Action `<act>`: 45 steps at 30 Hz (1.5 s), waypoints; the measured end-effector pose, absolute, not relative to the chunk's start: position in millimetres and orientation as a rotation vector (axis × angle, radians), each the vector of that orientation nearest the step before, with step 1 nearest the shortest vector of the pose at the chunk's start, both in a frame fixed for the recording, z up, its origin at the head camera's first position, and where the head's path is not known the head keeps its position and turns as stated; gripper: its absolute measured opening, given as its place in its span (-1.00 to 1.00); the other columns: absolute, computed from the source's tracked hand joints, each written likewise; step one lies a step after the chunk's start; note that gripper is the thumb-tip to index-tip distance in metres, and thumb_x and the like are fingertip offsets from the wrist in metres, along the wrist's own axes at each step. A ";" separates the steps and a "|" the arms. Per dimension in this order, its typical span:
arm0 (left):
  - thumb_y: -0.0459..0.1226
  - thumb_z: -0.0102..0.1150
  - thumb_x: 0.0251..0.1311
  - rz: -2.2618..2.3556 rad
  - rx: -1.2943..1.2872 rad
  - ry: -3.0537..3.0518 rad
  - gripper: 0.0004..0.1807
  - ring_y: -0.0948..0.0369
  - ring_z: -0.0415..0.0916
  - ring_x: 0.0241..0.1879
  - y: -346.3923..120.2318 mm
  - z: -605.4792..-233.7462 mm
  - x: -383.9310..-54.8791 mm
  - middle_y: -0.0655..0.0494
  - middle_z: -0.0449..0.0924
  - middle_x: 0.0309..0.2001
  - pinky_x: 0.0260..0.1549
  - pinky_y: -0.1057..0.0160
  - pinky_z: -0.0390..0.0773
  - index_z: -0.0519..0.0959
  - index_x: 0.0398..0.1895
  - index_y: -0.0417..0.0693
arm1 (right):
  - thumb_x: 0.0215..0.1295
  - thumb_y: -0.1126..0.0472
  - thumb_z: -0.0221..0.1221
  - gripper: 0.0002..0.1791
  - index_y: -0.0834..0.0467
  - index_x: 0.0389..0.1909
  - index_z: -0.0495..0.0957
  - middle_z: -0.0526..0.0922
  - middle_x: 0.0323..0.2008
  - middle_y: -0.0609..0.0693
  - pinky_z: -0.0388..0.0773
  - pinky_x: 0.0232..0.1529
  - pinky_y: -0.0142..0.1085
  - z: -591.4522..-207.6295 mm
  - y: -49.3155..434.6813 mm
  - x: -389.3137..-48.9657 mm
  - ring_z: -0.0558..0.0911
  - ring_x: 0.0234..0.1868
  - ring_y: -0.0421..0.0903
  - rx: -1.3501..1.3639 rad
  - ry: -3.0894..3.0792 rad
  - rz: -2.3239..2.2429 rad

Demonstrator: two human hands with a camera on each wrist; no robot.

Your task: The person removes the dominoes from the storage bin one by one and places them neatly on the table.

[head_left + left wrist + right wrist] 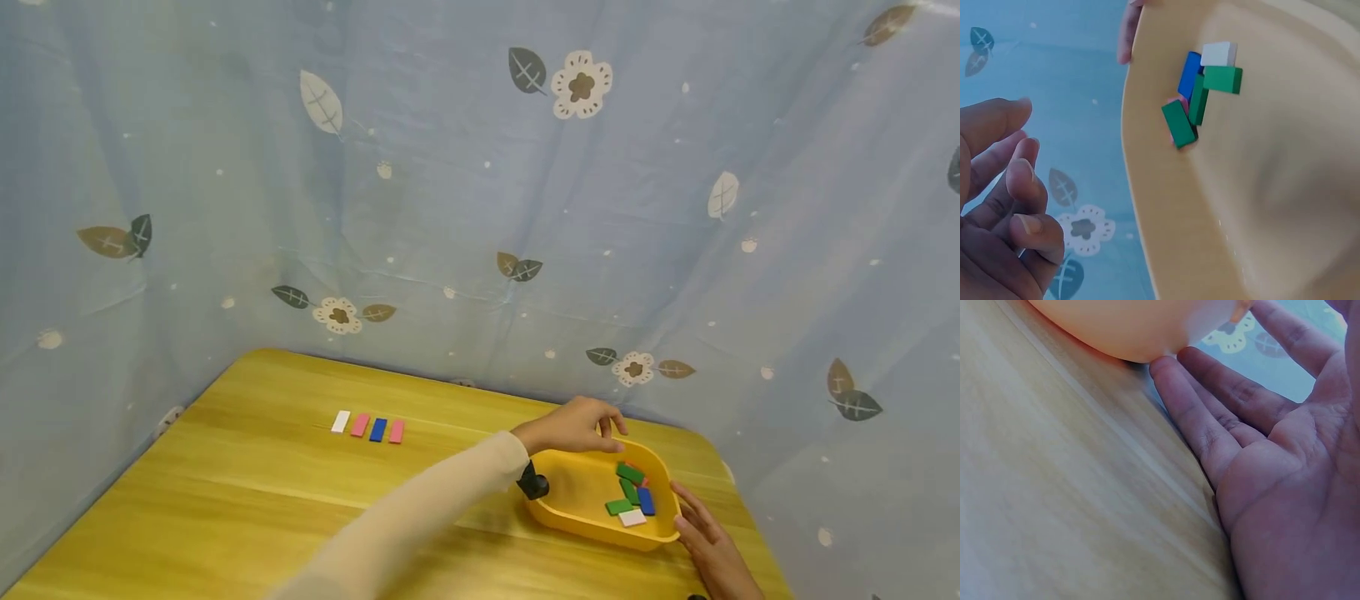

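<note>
A yellow plastic tray (pixel 592 527) stands at the table's right side. Inside it, toward its right end, lie several small blocks: a blue block (pixel 646 502), a white block (pixel 632 517), green blocks (pixel 619 507) and partly hidden pinkish-red ones. My left hand (pixel 581 423) hovers at the tray's far edge. Its fingers bend loosely with nothing between them, as the left wrist view shows of the same hand (pixel 1010 200). Against the tray's right end rests my right hand (pixel 712 542); in the right wrist view its fingers (pixel 1188 406) reach out fairly straight and touch the tray's outer wall.
Left of the tray, a row of blocks lies on the wooden table (pixel 247 467): a white block (pixel 341 422), a pink block (pixel 360 425), a blue block (pixel 378 430) and another pink block (pixel 397 432). A patterned blue curtain (pixel 450 208) hangs behind the table.
</note>
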State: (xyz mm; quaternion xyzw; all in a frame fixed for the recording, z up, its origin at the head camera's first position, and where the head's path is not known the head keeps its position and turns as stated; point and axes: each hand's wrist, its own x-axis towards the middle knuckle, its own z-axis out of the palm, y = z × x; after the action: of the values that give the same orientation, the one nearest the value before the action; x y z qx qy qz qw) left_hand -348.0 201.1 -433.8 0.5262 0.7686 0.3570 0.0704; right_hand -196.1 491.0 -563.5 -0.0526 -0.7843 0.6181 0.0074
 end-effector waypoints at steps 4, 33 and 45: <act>-0.15 0.29 0.42 1.087 1.596 2.271 -0.71 0.44 0.53 -0.31 214.9 -437.6 -347.9 0.31 0.62 -0.29 -0.26 0.51 0.49 0.66 0.09 -0.09 | 0.63 -0.07 0.03 -0.27 0.01 0.64 0.00 0.04 0.54 0.28 0.50 0.02 -0.46 -562.3 490.2 -197.7 0.45 0.13 -0.48 -0.257 -2.467 1.953; -0.31 0.50 0.19 0.943 1.479 2.306 -0.70 0.42 0.49 -0.43 257.2 -478.8 -358.7 0.23 0.60 -0.42 -0.34 0.50 0.48 0.70 -0.04 -0.14 | 0.63 0.01 0.03 -0.32 -0.09 0.65 0.04 0.03 0.58 0.10 0.38 0.26 -0.24 -554.1 491.6 -194.4 0.10 0.52 0.10 -0.240 -2.441 2.004; -0.32 0.50 0.19 0.861 1.499 2.286 -0.65 0.39 0.49 -0.41 264.2 -483.7 -360.2 0.12 0.66 -0.29 -0.37 0.47 0.50 0.68 0.04 -0.15 | 0.65 0.06 0.01 -0.35 -0.08 0.65 0.07 0.05 0.57 0.13 0.42 0.16 -0.43 -559.0 494.1 -195.8 0.39 0.22 -0.53 -0.186 -2.401 2.035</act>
State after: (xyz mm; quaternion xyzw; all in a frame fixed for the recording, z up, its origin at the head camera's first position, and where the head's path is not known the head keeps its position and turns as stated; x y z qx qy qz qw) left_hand -360.2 264.2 -483.7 0.5179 0.7901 0.2977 0.1375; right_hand -195.8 494.1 -559.0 -0.0589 -0.7614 0.6456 -0.0056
